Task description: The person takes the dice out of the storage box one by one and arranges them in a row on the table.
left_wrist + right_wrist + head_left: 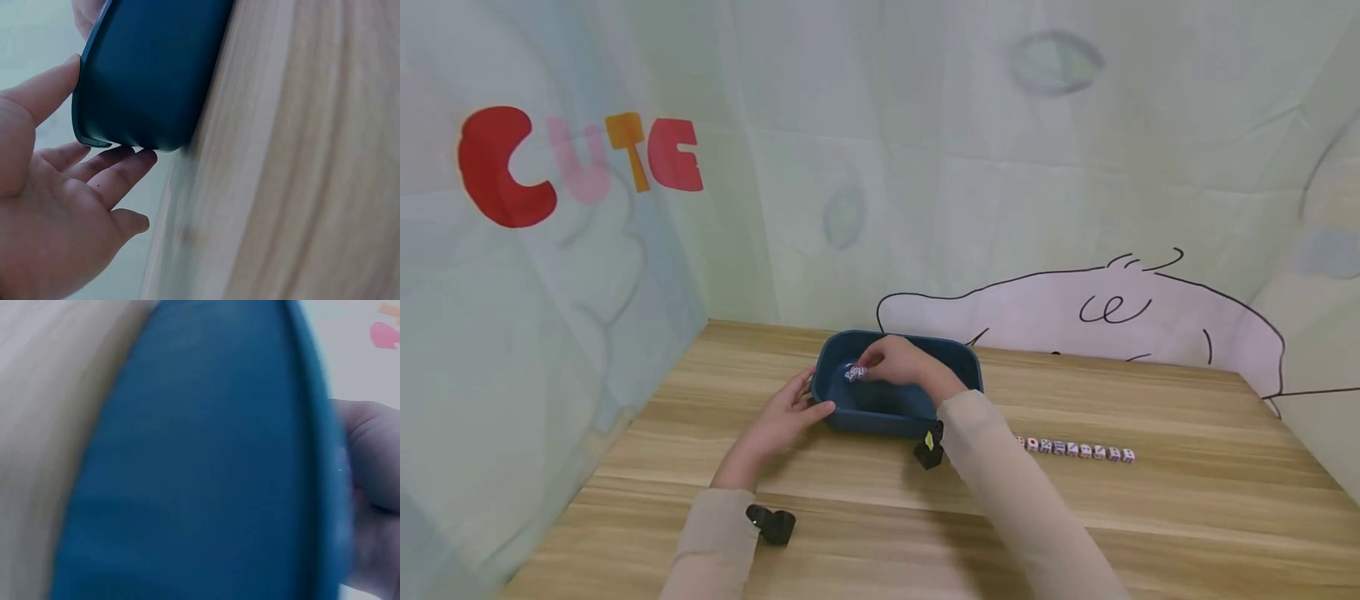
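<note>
A dark blue plastic basin (880, 423) stands on the wooden table. My left hand (784, 417) holds its left end, thumb at the near rim and fingers against the end wall. In the left wrist view, the left hand (69, 181) has its little finger off the basin (150, 75). My right hand (901, 363) reaches down inside, fingertips curled at a small cluster of white dice (853, 374) near the left end. In the right wrist view, the basin wall (194, 456) hides most of the right hand (375, 481), including its fingertips.
A straight row of several white dice (1072, 450) lies on the table (1195, 492) right of the basin, its left end hidden by the right sleeve (1007, 475). A printed cloth backdrop (820, 208) stands behind and at the left.
</note>
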Demonstrator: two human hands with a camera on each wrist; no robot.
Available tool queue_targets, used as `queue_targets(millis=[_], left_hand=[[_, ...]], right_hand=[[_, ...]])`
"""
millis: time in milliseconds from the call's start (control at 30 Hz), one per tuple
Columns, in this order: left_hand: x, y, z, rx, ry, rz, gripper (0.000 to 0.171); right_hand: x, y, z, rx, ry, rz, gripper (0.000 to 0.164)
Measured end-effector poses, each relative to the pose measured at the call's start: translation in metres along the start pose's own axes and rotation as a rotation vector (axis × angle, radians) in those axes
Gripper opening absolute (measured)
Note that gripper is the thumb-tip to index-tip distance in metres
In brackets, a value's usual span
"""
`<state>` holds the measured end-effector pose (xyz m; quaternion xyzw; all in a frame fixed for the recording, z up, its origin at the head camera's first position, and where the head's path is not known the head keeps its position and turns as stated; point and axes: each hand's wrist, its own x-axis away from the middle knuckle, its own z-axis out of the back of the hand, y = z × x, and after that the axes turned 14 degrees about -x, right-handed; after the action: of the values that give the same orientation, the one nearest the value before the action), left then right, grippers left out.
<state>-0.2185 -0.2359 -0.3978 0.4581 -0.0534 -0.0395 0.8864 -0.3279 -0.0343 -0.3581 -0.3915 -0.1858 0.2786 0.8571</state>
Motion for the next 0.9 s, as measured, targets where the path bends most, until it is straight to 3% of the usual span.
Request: queue_targets(millis=[300, 500, 900], left_hand=[[-0.001, 0.0, -0.001, -0.008, 0.013, -0.01, 0.074], [-0.002, 0.0, -0.001, -0.002, 0.012, -0.032, 0.074], [-0.003, -0.002, 0.001, -0.031, 0.01, -0.003, 0.075]], right_hand=[[0.042, -0.003, 0.035, 0.055, 0.021, 0.127, 0.021], [0.074, -0.001, 0.059, 0.062, 0.042, 0.165, 0.021], [0.13, 0.028, 0.091, 0.049, 0.136, 0.108, 0.022]])
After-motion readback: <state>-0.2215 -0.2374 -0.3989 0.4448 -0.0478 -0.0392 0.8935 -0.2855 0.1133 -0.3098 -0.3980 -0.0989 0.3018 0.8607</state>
